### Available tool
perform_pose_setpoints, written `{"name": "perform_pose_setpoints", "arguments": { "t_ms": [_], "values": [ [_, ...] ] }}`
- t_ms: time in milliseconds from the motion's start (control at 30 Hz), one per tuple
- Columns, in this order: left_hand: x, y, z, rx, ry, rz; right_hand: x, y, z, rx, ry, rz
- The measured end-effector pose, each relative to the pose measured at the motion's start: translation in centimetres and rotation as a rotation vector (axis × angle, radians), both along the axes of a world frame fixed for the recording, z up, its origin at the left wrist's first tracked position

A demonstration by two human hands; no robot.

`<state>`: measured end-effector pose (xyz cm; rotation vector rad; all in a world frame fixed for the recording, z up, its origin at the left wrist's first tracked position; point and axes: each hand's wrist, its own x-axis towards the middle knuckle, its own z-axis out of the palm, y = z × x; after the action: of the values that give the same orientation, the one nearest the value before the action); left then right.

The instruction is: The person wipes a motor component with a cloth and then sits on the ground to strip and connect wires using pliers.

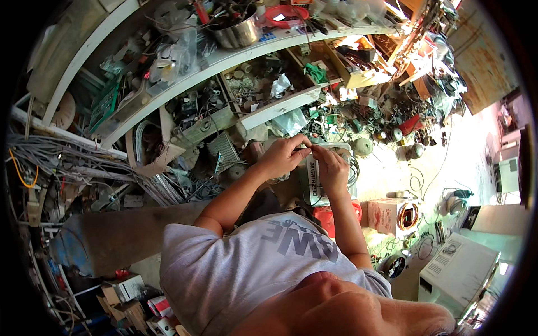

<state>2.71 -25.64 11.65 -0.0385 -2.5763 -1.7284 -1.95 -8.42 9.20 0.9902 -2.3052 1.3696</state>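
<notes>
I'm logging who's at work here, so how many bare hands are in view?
2: the left hand near the picture's middle, and the right hand just right of it, over part of a white case. No other hand shows.

A small dark piece [302,148] is pinched at the fingertips, between left hand [282,155] and right hand [334,169]. Its exact shape is unclear.

Left hand [287,154] and right hand [332,169] together, white case [312,175] nearby, cluttered shelf [246,54]
</notes>
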Motion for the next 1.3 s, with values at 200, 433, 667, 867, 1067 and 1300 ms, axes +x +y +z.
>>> {"name": "perform_pose_setpoints", "arguments": {
  "t_ms": [200,433,667,867,1067,1300],
  "values": [
    [-0.7,1.7,0.0,-0.076,-0.021,-0.177,2.6,3.0,-0.7,0.121,-0.063,-0.207],
    [-2.1,3.2,-0.7,-0.175,0.139,-0.426,5.2,4.9,-3.3,-0.268,-0.689,-0.164],
    [-4.3,1.7,-5.0,0.307,-0.188,-0.354,7.7,9.6,-6.3,-1.499,-1.097,-0.277],
    [-5.1,2.4,-6.0,0.542,-0.430,-0.350,22.7,18.9,-22.7,-0.467,-0.975,-1.431],
    [-5.8,1.7,-6.6,0.505,-0.554,-0.571,49.1,18.0,-35.9,-0.045,-1.421,-1.781],
    [-4.5,5.2,-4.6,0.397,-0.564,-0.714,50.8,9.2,-29.3,-0.445,-1.936,-1.460]
  ]
}}
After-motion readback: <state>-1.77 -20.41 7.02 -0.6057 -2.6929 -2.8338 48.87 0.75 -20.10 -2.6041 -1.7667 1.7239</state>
